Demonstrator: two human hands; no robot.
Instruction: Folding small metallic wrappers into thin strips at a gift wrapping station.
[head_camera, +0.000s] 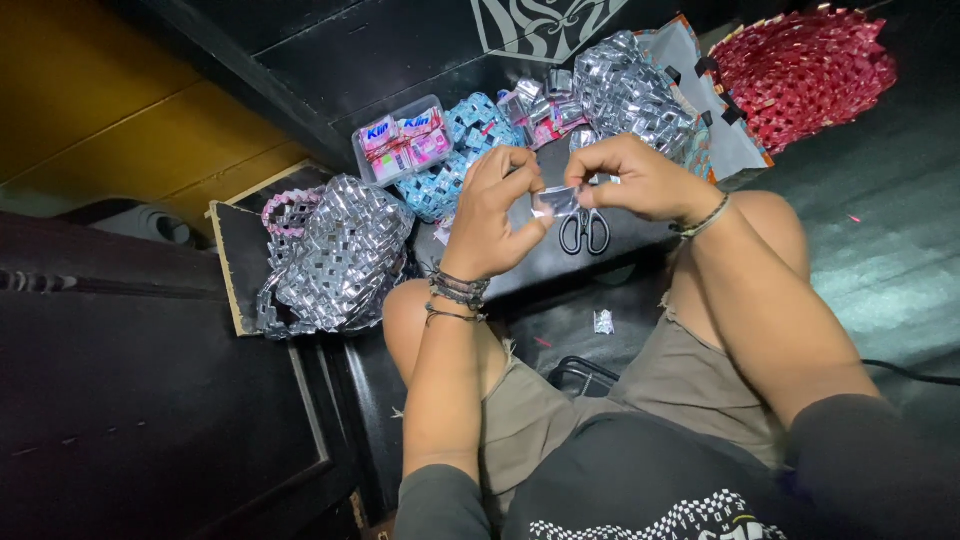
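Here's the dark floor (900, 250), smooth and faintly glossy, and the landmark is the pair of scissors (584, 230) lying flat on it between the person's knees. Up and to the right of the scissors sits the biggest piece, a red woven bag (805, 65), its surface a dense weave of small folded strips. To the left of the scissors, a silver woven bag (340, 255) with the same chunky foil weave and a pale pink handle rests on a dark board. Just above the scissors, a silver woven panel (630, 95), crinkly and shiny, and left of that a blue-and-silver woven piece (455, 165). Further left of it, a clear plastic box (402, 140) packed with pink sachets.

Now the hands, right over the scissors: left hand (490, 215) and right hand (640, 180) meet around a small silvery foil strip (556, 200). Fingers of both hands are pinched narrow on its ends; the strip looks folded, though it's too small to be sure. Below the scissors, a tiny foil scrap (603, 321) lies on the floor.
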